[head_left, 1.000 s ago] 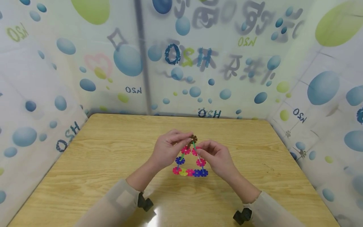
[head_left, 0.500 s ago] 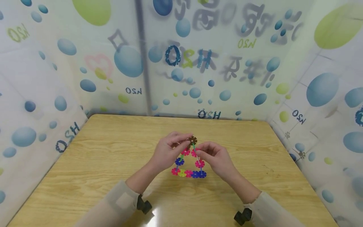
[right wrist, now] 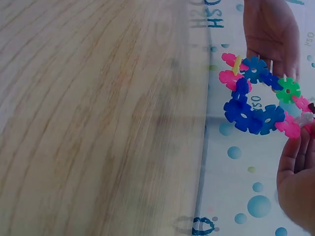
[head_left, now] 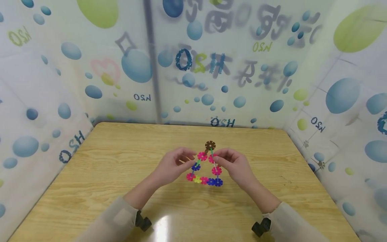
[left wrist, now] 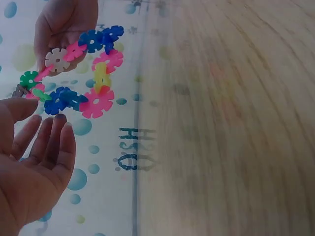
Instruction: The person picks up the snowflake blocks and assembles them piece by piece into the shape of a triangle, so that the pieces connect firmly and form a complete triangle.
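A closed ring of interlocking snowflake discs, in pink, blue, yellow, green, white and brown, hangs as a triangle over the table. A brown disc forms its top corner; blue discs show at the lower right corner. My right hand pinches the ring's right side by a pink disc, thumb in front. My left hand is beside the left side, thumb and fingers apart, with the thumb tip close to a blue disc. In the left wrist view, its fingers are loosely bent below the discs.
The wooden table lies beneath both hands. Behind it and at the sides hang white curtains printed with blue and green dots and lettering. A small black device sits at each wrist.
My left hand has let go of the brown disc at the top and moved down and left along the side. The ring has shifted slightly right and up in my right hand.
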The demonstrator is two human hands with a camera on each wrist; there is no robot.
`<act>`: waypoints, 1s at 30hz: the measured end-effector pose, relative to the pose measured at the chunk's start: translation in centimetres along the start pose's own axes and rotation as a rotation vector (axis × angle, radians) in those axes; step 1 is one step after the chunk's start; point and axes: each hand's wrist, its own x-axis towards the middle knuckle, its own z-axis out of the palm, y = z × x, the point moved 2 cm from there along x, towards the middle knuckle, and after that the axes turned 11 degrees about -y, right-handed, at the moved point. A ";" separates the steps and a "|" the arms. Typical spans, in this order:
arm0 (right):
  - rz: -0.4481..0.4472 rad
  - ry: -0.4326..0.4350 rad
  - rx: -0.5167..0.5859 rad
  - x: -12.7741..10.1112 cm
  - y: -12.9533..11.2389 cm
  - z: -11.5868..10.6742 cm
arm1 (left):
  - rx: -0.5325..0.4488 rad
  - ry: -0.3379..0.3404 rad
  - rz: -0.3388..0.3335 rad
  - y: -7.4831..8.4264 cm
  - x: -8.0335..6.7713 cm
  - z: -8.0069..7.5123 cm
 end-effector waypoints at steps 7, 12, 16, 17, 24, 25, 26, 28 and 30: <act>0.001 0.004 0.017 0.4 0.3 -0.4 | -0.027 -0.078 -0.030 -1.0 -0.6 0.1; -0.005 0.001 0.030 0.5 0.3 -0.5 | -0.040 -0.067 -0.030 -1.0 -0.7 0.3; -0.008 -0.003 0.039 0.5 0.4 -0.6 | -0.057 -0.061 -0.037 -1.1 -0.6 0.3; -0.009 -0.004 0.041 0.5 0.5 -0.6 | -0.062 -0.061 -0.039 -1.1 -0.6 0.4; -0.006 -0.019 0.038 0.4 1.1 -1.3 | -0.105 -0.056 -0.049 -1.2 -0.5 0.4; -0.003 -0.022 0.025 0.4 1.2 -1.4 | -0.112 -0.054 -0.047 -1.2 -0.5 0.3; 0.002 -0.024 0.012 0.3 1.4 -1.6 | -0.114 -0.053 -0.042 -1.1 -0.5 0.3; 0.023 -0.037 -0.010 0.1 1.8 -1.9 | -0.120 -0.045 -0.044 -1.1 -0.5 0.3; 0.042 -0.058 -0.027 -0.1 2.1 -2.1 | -0.125 -0.037 -0.050 -1.1 -0.4 0.2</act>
